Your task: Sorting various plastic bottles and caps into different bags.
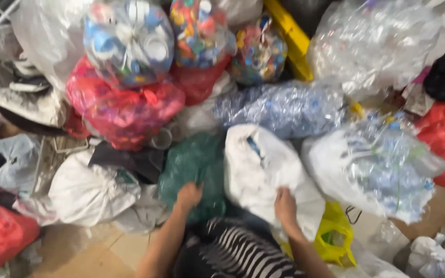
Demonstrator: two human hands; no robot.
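My left hand (188,196) rests on a green plastic bag (194,162) at the centre, fingers curled against it. My right hand (285,204) presses on the lower edge of a white plastic bag (261,164) lying just right of the green one. Whether either hand grips its bag is blurred. A black-and-white striped cloth (233,249) lies between my forearms at the bottom.
Bags are piled all around: red ones (124,110), clear ones of coloured bottle caps (130,41), clear ones of crushed plastic bottles (284,105), a white bag of bottles (377,164), and a yellow bag (333,237). A white sack (91,193) lies left. Tan floor (114,247) shows below.
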